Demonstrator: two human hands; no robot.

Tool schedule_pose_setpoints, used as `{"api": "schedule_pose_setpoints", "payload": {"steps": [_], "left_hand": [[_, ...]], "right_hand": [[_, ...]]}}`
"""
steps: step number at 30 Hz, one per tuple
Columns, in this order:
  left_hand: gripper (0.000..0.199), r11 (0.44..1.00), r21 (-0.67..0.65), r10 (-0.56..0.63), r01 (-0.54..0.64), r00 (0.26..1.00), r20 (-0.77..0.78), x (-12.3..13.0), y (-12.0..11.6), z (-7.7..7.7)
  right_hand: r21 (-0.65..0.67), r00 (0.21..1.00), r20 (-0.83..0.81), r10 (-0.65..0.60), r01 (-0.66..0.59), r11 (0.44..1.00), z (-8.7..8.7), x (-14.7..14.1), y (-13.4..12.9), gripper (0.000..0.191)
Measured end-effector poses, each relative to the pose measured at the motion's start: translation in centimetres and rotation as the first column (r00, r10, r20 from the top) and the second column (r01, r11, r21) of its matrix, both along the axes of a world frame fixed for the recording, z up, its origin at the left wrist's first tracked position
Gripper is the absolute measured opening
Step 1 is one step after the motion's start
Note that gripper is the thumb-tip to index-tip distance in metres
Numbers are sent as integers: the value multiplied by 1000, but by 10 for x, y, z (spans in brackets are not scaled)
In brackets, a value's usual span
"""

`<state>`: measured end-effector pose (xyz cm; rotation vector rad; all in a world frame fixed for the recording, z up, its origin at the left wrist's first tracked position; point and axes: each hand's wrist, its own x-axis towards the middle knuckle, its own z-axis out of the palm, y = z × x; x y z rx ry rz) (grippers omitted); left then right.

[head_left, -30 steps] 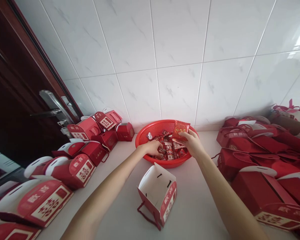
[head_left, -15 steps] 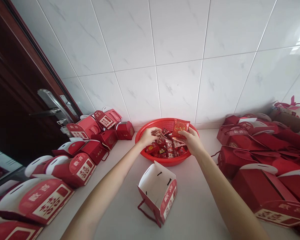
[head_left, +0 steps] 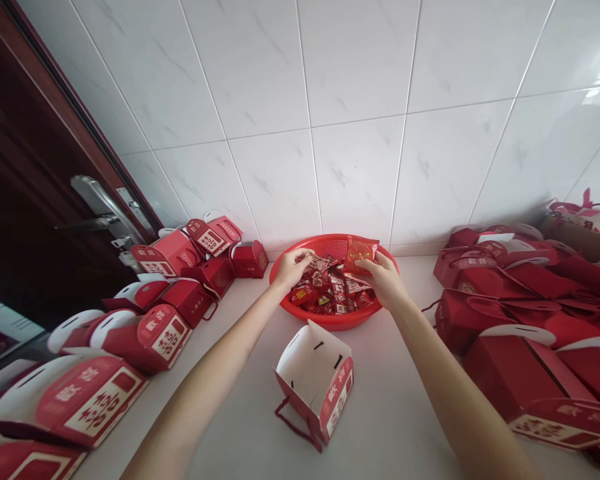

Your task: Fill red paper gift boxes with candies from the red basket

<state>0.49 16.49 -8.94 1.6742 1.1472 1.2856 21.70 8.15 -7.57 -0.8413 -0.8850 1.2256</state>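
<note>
A red plastic basket (head_left: pixel 333 322) holds many small wrapped sweets (head_left: pixel 339 290). My left hand (head_left: pixel 293 267) is over its left side, fingers closed on a small wrapped sweet (head_left: pixel 319 263). Between the thumb and fingers of my right hand (head_left: pixel 384 277) is a flat red packet (head_left: pixel 361 252), held upright over the basket's right side. In front of the basket stands an open red box (head_left: pixel 314 380) with a white inside, its flaps raised and a dark red cord hanging at its near left side.
Closed red boxes (head_left: pixel 167 333) line the left side, beside a dark door with a metal handle (head_left: pixel 105 207). More red boxes (head_left: pixel 520 373) crowd the right side. A white tiled wall (head_left: pixel 355 180) rises behind the basket.
My left hand has moved slightly left and up, with the small sweet in its fingers. My right hand and the red packet have hardly moved.
</note>
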Motion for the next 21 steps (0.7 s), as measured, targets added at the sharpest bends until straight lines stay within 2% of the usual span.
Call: {"api": "schedule_pose_setpoints", "payload": {"steps": [4, 7, 10, 13, 15, 18, 21], "left_hand": [[33, 996, 46, 74, -77, 996, 58, -2, 0, 2], [33, 990, 80, 116, -118, 993, 27, -3, 0, 3], [23, 992, 88, 98, -89, 989, -107, -2, -3, 3], [13, 997, 71, 51, -32, 954, -296, 1, -6, 3], [20, 997, 72, 30, -1, 913, -407, 4, -8, 4], [23, 992, 44, -77, 121, 833, -548, 8, -14, 9], [18, 937, -122, -322, 328, 672, -666, 12, -21, 13]], "right_hand": [[4, 1000, 8, 0, 0, 1000, -1, 0, 0, 24], [6, 1000, 9, 1, -1, 1000, -1, 0, 0, 24], [0, 1000, 8, 1, -1, 1000, 0, 0, -1, 25], [-4, 1000, 15, -9, 9, 1000, 1, -1, -1, 24], [-1, 1000, 17, -13, 13, 1000, 2, -2, -2, 24], [7, 1000, 19, -14, 14, 1000, 1, -2, -2, 24], [10, 999, 29, -19, 18, 1000, 1, -2, -1, 23]]}}
